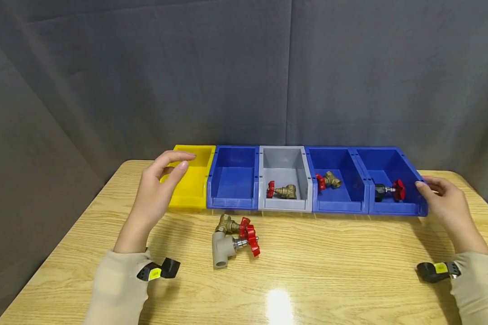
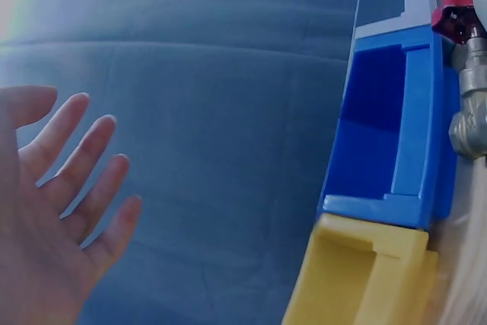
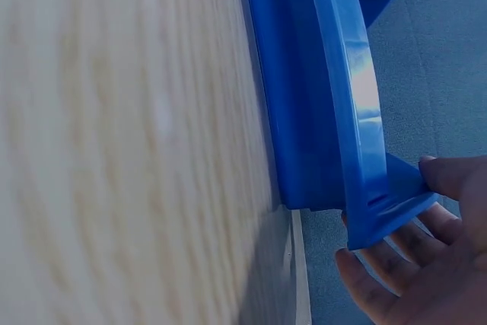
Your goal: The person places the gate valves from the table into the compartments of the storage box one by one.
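Observation:
My right hand (image 1: pixel 449 201) holds the side wall of the rightmost blue bin (image 1: pixel 398 208), thumb at its rim and fingers along the outside. That bin contains a valve with a dark body and red handwheel (image 1: pixel 398 190). Raised beside the yellow bin (image 1: pixel 189 187), my left hand (image 1: pixel 156 189) has its thumb and fingers apart and holds nothing. In the left wrist view, the left hand's fingers (image 2: pixel 91 157) are spread. On the table, a grey plastic valve (image 1: pixel 223 248) lies against a brass valve (image 1: pixel 225 223); both have red handwheels.
The bins stand side by side at the table's back. A grey bin (image 1: pixel 284 206) and a blue bin (image 1: pixel 337 206) each hold a brass valve with a red handwheel. Another blue bin (image 1: pixel 232 203) stands beside the yellow one. A dark curtain (image 1: pixel 244 76) hangs behind.

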The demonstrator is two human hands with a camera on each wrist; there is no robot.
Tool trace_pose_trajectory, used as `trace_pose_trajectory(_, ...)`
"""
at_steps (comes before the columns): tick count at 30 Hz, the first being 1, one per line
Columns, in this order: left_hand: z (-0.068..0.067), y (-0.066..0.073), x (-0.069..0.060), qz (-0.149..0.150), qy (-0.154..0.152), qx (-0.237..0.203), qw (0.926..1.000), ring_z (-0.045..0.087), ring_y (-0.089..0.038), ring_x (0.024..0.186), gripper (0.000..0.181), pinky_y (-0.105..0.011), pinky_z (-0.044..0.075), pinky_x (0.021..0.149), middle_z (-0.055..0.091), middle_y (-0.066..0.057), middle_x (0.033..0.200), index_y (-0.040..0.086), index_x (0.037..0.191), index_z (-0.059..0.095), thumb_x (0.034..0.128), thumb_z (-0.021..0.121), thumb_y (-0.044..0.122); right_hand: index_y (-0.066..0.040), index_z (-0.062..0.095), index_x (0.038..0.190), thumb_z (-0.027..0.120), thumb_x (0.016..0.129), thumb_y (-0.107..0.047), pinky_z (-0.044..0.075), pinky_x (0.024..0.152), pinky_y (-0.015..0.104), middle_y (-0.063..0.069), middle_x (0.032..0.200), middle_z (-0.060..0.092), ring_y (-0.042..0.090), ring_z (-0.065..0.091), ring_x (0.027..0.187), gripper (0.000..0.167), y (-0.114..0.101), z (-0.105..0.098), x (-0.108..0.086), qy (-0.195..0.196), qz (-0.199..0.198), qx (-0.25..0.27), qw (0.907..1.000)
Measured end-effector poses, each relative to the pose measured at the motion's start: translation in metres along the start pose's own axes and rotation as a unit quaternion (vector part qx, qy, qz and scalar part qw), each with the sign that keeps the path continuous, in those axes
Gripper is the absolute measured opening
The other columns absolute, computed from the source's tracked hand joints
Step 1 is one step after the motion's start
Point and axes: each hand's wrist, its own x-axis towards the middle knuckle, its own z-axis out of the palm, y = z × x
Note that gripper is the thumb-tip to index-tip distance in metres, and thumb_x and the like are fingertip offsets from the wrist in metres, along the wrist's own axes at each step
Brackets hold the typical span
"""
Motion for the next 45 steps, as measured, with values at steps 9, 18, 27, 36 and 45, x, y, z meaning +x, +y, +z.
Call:
trace_pose_trajectory(9, 0.01, 0.019, -0.004, 0.022, -0.087, 0.061, 0.9941, 0.052, -0.017, 0.12, 0.022, -0.046, 0.038, 0.104, 0.064, 0.001, 0.121, 0.013, 0.12, 0.069, 0.1002, 0.061, 0.02, 0.012, 0.038, 0.144, 0.042, 0.105, -0.04, 0.045, 0.101, 0.05, 0.039, 0.136, 0.045, 0.052, 0.046, 0.119, 0.065, 0.0, -0.002, 0.002, -0.006, -0.004, -0.003, 1.0)
trace_pose_trajectory(18, 0.021, 0.036, -0.014, -0.02, -0.225, 0.134, 0.9648, 0.051, -0.015, 0.123, 0.027, -0.047, 0.042, 0.104, 0.062, 0.012, 0.122, 0.028, 0.121, 0.066, 0.0978, 0.063, 0.04, 0.014, 0.035, 0.144, 0.041, 0.105, -0.039, 0.045, 0.097, 0.056, 0.042, 0.136, 0.043, 0.057, 0.043, 0.121, 0.066, 0.005, 0.0, 0.002, -0.025, -0.013, 0.0, 0.9996)
trace_pose_trajectory(27, 0.034, 0.037, -0.019, -0.044, -0.287, 0.191, 0.9376, 0.058, -0.017, 0.112, 0.024, -0.04, 0.05, 0.094, 0.063, 0.011, 0.12, 0.026, 0.117, 0.068, 0.0969, 0.065, 0.038, 0.015, 0.036, 0.142, 0.041, 0.106, -0.035, 0.051, 0.096, 0.042, 0.044, 0.134, 0.043, 0.059, 0.044, 0.119, 0.062, 0.003, 0.0, 0.001, -0.02, -0.03, 0.0, 0.9994)
trace_pose_trajectory(36, 0.05, 0.021, -0.02, -0.097, -0.346, 0.228, 0.9051, 0.06, -0.017, 0.1, 0.023, -0.037, 0.05, 0.087, 0.067, 0.007, 0.107, 0.02, 0.11, 0.071, 0.0929, 0.07, 0.035, 0.018, 0.031, 0.141, 0.037, 0.107, -0.033, 0.034, 0.096, 0.071, 0.048, 0.135, 0.036, 0.064, 0.039, 0.121, 0.062, 0.0, 0.0, -0.002, -0.028, -0.032, 0.01, 0.999)
trace_pose_trajectory(45, 0.062, 0.008, -0.025, -0.111, -0.385, 0.219, 0.8898, 0.059, -0.011, 0.087, 0.024, -0.035, 0.049, 0.082, 0.067, 0.008, 0.098, 0.018, 0.106, 0.07, 0.0888, 0.075, 0.034, 0.019, 0.03, 0.141, 0.036, 0.108, -0.032, 0.035, 0.095, 0.072, 0.049, 0.134, 0.035, 0.065, 0.037, 0.119, 0.06, -0.002, 0.0, -0.001, -0.03, -0.037, 0.003, 0.9989)
